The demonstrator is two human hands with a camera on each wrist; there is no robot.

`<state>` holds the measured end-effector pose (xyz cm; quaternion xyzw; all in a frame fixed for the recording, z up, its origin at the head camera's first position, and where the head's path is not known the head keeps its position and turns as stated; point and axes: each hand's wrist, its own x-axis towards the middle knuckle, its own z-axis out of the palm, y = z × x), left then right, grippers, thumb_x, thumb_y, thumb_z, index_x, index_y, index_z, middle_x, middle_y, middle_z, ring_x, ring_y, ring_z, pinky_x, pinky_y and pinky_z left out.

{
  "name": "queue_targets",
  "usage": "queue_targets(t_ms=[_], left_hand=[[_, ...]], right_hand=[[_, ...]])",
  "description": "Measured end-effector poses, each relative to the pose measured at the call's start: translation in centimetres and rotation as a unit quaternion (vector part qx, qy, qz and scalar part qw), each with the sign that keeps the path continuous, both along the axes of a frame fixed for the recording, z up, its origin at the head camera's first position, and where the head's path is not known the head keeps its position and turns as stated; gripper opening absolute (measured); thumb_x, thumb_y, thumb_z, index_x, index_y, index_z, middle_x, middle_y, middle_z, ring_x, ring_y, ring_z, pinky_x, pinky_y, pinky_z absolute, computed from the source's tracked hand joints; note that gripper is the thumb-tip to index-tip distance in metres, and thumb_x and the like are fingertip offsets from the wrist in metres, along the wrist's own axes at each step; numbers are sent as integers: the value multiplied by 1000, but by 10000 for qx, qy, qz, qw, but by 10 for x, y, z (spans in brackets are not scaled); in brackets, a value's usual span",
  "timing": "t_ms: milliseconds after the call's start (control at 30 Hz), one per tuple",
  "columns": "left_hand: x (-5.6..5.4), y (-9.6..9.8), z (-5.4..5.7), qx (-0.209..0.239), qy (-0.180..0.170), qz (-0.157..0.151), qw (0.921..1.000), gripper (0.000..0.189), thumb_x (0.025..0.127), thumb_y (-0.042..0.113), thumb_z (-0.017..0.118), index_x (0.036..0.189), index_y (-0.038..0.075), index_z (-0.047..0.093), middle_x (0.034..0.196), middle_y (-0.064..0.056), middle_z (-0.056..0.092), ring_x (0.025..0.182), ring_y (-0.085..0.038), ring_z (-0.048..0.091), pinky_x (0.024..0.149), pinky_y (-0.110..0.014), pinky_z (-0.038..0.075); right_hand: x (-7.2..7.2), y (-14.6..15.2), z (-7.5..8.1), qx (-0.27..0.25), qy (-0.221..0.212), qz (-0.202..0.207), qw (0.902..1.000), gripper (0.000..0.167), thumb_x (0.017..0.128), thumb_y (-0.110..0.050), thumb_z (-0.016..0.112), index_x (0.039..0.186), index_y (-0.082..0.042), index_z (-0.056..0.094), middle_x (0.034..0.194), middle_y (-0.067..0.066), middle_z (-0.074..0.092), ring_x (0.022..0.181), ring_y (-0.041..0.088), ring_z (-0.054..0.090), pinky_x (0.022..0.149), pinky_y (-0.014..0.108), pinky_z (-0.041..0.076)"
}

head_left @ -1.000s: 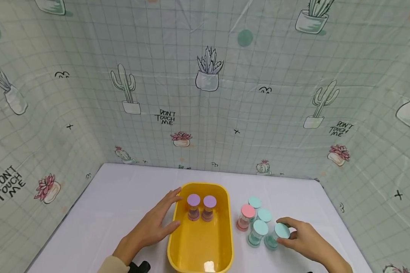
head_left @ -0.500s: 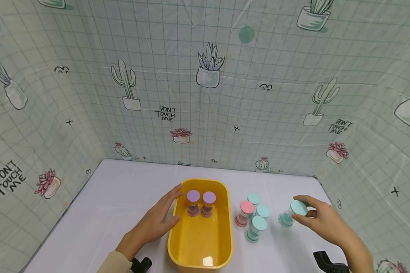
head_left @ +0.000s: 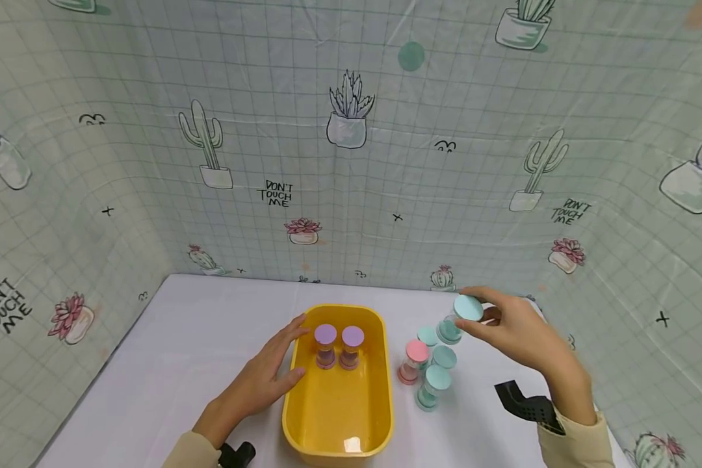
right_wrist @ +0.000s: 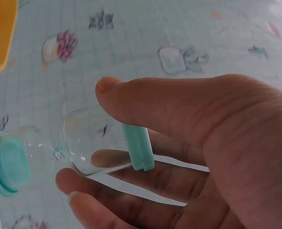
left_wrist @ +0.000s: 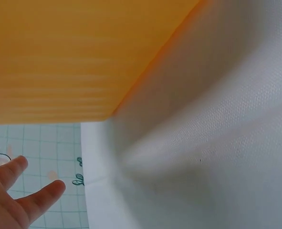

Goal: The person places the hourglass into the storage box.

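My right hand (head_left: 517, 328) pinches a teal-capped sand timer (head_left: 468, 307) by its upper end, between thumb and fingers. In the right wrist view, its clear glass (right_wrist: 90, 143) narrows at the waist, with teal sand at the far end. My left hand (head_left: 257, 383) lies along the left rim of a yellow tub (head_left: 387, 390), fingers spread and fairly straight. Inside the tub, toward the back, two purple sand timers (head_left: 325, 335) stand upright side by side. To the tub's right a pink sand timer (head_left: 416, 351) stands in a cluster with three teal sand timers (head_left: 437, 377).
A white-covered table (head_left: 222, 325) carries everything. Patterned cloth (head_left: 304, 143) with cactus drawings rises behind it and at both sides. Black wrist mounts (head_left: 526, 406) sit at both wrists. The tub's outer wall (left_wrist: 59, 57) fills the upper left of the left wrist view.
My right hand has taken the teal sand timer from the cluster's right side, first rightward, then back and left to behind the cluster. The left hand stays at the tub.
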<state>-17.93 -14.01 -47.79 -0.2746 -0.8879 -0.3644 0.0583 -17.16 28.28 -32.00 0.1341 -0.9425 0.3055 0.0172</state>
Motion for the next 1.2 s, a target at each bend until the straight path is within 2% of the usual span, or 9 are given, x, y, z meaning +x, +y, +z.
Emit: queue_targets(t_ms=[200, 333, 567, 700, 867, 1067, 1200], left_hand=[[-2, -2, 0, 14, 25, -2, 10000, 63, 100, 42, 59, 156, 20, 38, 171, 2, 25, 154, -32, 33, 115, -66, 38], [-1, -3, -1, -86, 165, 91, 9998, 63, 99, 43, 60, 155, 21, 40, 171, 2, 27, 153, -33, 34, 115, -66, 38], [1, -3, 1, -180, 231, 161, 9994, 65, 98, 45, 61, 154, 20, 42, 171, 2, 27, 153, -34, 35, 114, -67, 39], [1, -2, 3, -195, 108, 171, 9996, 69, 97, 48, 60, 157, 21, 39, 171, 3, 26, 154, -34, 34, 114, -68, 38], [1, -1, 2, -216, -27, 157, 9996, 70, 97, 50, 59, 158, 24, 37, 172, 4, 25, 154, -34, 34, 115, -68, 37], [-1, -1, 1, -192, 0, 92, 9998, 70, 97, 49, 59, 159, 26, 35, 172, 4, 23, 154, -32, 33, 114, -68, 39], [-2, -1, 1, -213, -69, 90, 9997, 69, 98, 50, 59, 159, 28, 34, 172, 5, 22, 155, -32, 33, 114, -68, 38]], right_hand=[[-16, -46, 14, -185, 209, 679, 9973, 48, 93, -35, 77, 133, -13, 64, 116, 5, 74, 91, 15, 72, 75, 30, 61], [-24, -76, 15, -198, 287, 1268, 9913, 45, 91, -31, 80, 130, -12, 66, 110, -1, 73, 86, 10, 69, 73, 25, 60], [-28, -115, 7, -147, -184, 1989, 9797, 44, 91, -33, 79, 128, -14, 67, 109, -4, 72, 85, 10, 66, 68, 26, 59], [-33, -130, -1, -144, -460, 2345, 9709, 40, 93, -31, 78, 127, -14, 67, 114, -4, 71, 86, 12, 66, 73, 25, 60], [-40, -140, -11, -127, -751, 2680, 9604, 41, 92, -23, 78, 129, -10, 65, 113, -2, 71, 86, 10, 68, 78, 22, 60], [-50, -153, -14, 149, -818, 3038, 9491, 39, 92, -21, 79, 126, -7, 67, 111, 1, 72, 88, 11, 67, 82, 21, 59], [-57, -162, -16, 378, -974, 3102, 9449, 36, 90, -17, 80, 123, -8, 68, 110, 0, 72, 87, 11, 68, 81, 19, 59]])
